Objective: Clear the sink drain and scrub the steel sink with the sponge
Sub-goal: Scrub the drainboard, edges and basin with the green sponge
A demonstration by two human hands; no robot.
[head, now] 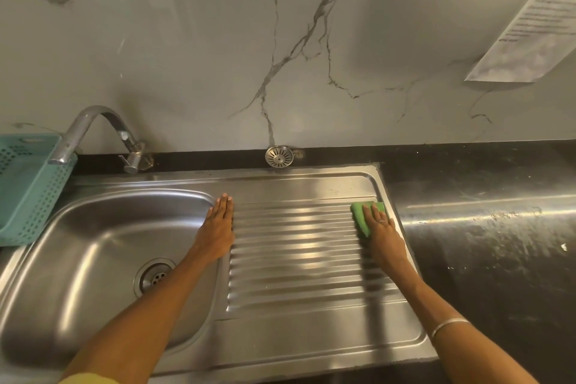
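At drainboard's far right corner, right hand presses sponge flat, fingers straight; left hand spread on basin rim; risk: sponge snagging on ridges, sliding onto counter.

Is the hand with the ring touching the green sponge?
Touching. In the head view the right hand lies flat on top of the green sponge, its straight fingers pressing it onto the ridged draining board with no gap.
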